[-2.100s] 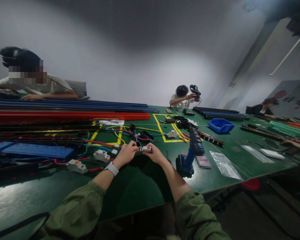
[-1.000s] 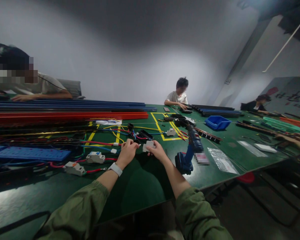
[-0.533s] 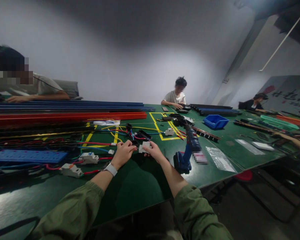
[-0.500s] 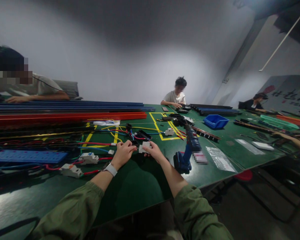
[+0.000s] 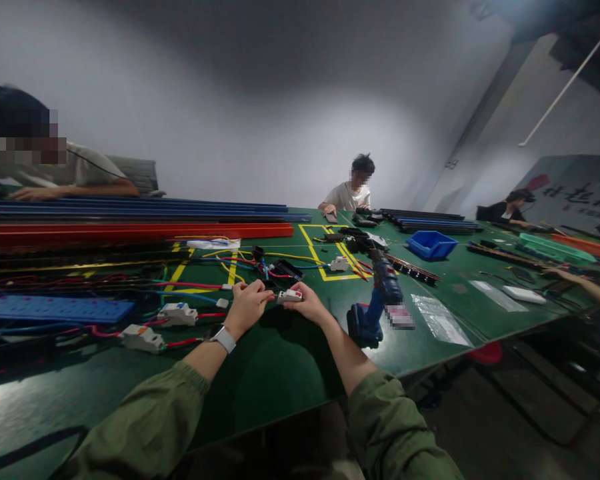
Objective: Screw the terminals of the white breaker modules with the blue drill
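Note:
In the head view, my right hand (image 5: 310, 304) grips a small white circuit breaker (image 5: 290, 296) with a red part showing on its upper face. My left hand (image 5: 250, 305) is just left of it, fingers drawn together and pointing at the breaker; whatever they pinch is too small to name. A black part (image 5: 260, 285) lies behind my left fingers. Two more white breakers, one (image 5: 177, 314) further back and one (image 5: 143, 339) nearer, rest to the left of my left wrist, wired with red leads.
A blue cordless drill (image 5: 373, 307) stands right of my right forearm. Beyond lie a blue bin (image 5: 431, 245), a clear plastic bag (image 5: 440, 319) and another breaker (image 5: 339, 264). Long red channels (image 5: 130, 237) and a blue socket strip (image 5: 60, 310) fill the left. Several people sit around the table.
The breaker in my right hand has been turned, so its red part now shows instead of a plain white side. My left hand has barely moved. Across the table, a person has reached to a flat object.

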{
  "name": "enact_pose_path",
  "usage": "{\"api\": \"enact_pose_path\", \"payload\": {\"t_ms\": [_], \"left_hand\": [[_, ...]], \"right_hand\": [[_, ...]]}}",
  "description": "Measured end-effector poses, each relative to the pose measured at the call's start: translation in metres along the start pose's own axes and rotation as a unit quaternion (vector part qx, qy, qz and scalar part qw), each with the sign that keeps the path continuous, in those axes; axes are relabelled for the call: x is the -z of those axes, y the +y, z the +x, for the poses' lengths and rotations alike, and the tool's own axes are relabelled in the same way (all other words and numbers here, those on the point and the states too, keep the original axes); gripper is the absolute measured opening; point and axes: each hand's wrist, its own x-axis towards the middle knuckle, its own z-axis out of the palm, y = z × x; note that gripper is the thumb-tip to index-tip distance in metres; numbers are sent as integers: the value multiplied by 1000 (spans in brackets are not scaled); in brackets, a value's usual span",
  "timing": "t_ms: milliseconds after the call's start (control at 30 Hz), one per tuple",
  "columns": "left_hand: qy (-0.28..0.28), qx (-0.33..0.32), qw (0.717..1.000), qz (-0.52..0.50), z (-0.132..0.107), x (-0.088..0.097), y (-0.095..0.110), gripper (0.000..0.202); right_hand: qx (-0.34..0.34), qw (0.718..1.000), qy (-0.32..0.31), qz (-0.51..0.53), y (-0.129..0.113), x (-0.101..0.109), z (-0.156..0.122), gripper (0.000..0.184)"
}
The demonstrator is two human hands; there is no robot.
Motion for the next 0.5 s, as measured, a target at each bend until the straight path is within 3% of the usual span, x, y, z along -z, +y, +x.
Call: {"api": "enact_pose_path", "payload": {"t_ms": [500], "left_hand": [[40, -37, 998, 7, -1, -1, -5, 23]], "right_hand": [[-44, 999, -10, 14, -31, -17, -20, 40]]}}
